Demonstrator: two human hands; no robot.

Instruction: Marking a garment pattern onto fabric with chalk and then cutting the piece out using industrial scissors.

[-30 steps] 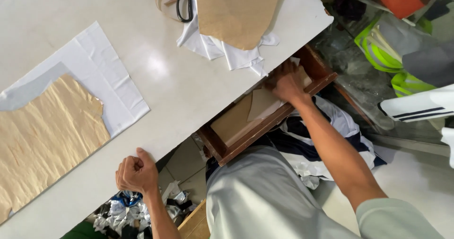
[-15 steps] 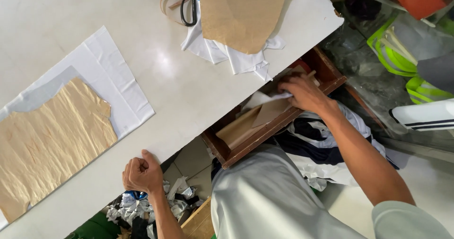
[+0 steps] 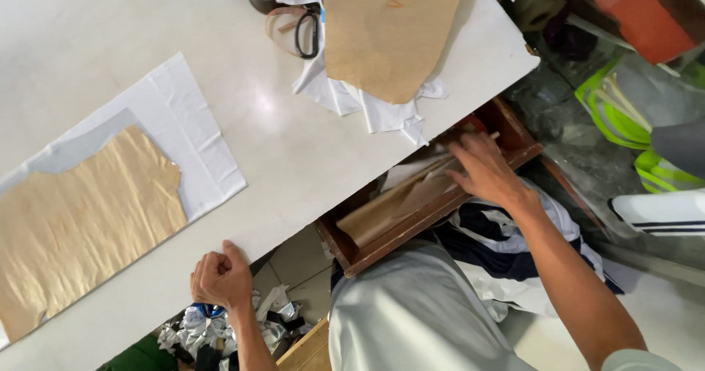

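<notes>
My left hand (image 3: 220, 278) is a closed fist resting on the near edge of the white table (image 3: 110, 40), holding nothing I can see. My right hand (image 3: 488, 171) reaches into an open brown wooden drawer (image 3: 382, 242) under the table's edge, fingers spread over brown paper sheets (image 3: 400, 202) lying inside it. Whether it grips a sheet I cannot tell. On the table at the left lies a brown paper pattern (image 3: 81, 217) on top of white fabric (image 3: 191, 121).
A second brown paper pattern (image 3: 389, 26) lies over white cloth pieces (image 3: 367, 103) at the far edge, beside black-handled scissors (image 3: 305, 33). Fabric scraps (image 3: 220, 330) litter the floor below. Neon yellow garments (image 3: 624, 114) and dark striped cloth (image 3: 514, 246) pile at right.
My right hand has slid from the drawer's far corner toward its middle, over the paper sheets. The drawer looks pulled further open. My left fist stays on the table's edge.
</notes>
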